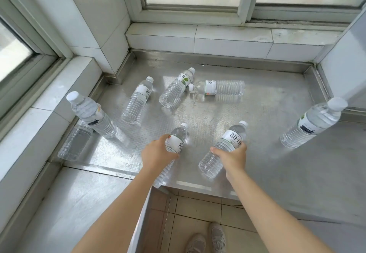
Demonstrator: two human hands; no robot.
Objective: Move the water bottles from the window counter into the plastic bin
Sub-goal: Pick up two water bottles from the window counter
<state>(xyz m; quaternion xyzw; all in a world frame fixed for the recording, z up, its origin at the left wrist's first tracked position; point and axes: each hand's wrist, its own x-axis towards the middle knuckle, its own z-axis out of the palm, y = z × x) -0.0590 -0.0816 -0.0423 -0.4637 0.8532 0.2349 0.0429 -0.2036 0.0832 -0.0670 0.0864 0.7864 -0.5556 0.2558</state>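
Observation:
Several clear water bottles with white caps and white labels are spread over the steel window counter. My left hand is closed around one lying bottle near the counter's front edge. My right hand grips a second lying bottle beside it. Further back lie three bottles. One bottle stands upright at the left, with another lying behind it. A bottle stands upright at the right. No plastic bin is in view.
Tiled ledges and window frames enclose the counter at the back and left. A white wall bounds the right. Below the counter's front edge are floor tiles and my shoes.

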